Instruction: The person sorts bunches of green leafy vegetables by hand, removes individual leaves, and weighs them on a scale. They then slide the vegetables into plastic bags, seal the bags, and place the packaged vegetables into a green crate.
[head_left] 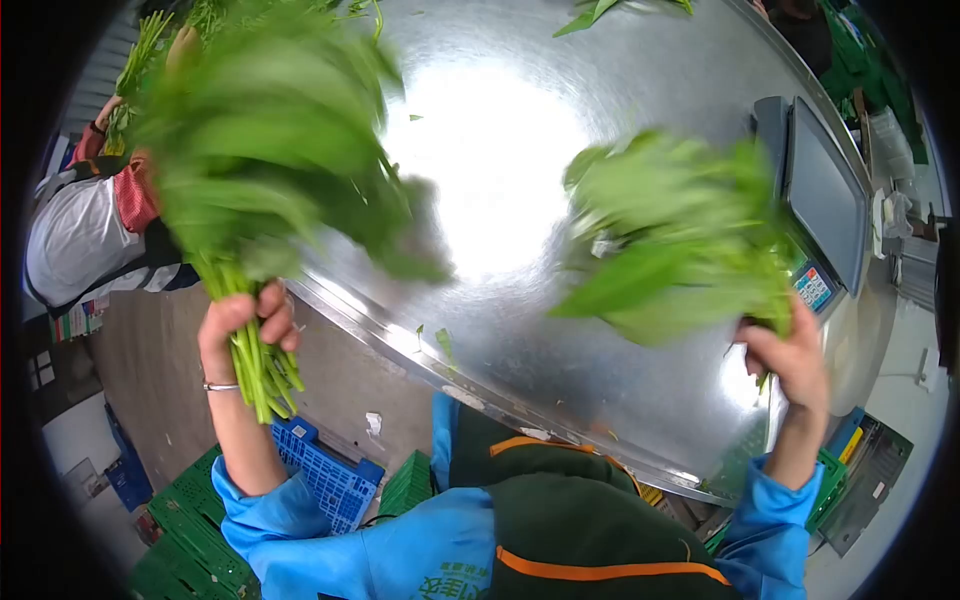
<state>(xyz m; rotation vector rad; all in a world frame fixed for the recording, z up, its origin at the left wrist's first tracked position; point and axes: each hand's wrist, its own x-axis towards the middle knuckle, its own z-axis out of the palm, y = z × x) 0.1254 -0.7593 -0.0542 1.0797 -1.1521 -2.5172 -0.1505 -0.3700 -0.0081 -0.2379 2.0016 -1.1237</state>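
Observation:
My left hand (pixel 250 322) is wrapped round the stems of a large bunch of leafy greens (pixel 270 140), held upright past the near left edge of the metal table (pixel 480 230). The leaves are smeared by motion, and the cut stem ends stick out below my fist. My right hand (pixel 790 350) grips a smaller bunch of leafy greens (pixel 670 240) by its stems over the right side of the table. Those leaves point left and are blurred too. Just beyond my right hand stands a digital scale (pixel 825 200).
At the left, a co-worker (pixel 90 235) handles more greens (pixel 145 50). Loose leaves (pixel 590 15) lie at the table's far side, with small scraps near the front edge. A blue crate (pixel 325 475) and green crates (pixel 190 520) stand on the floor below left.

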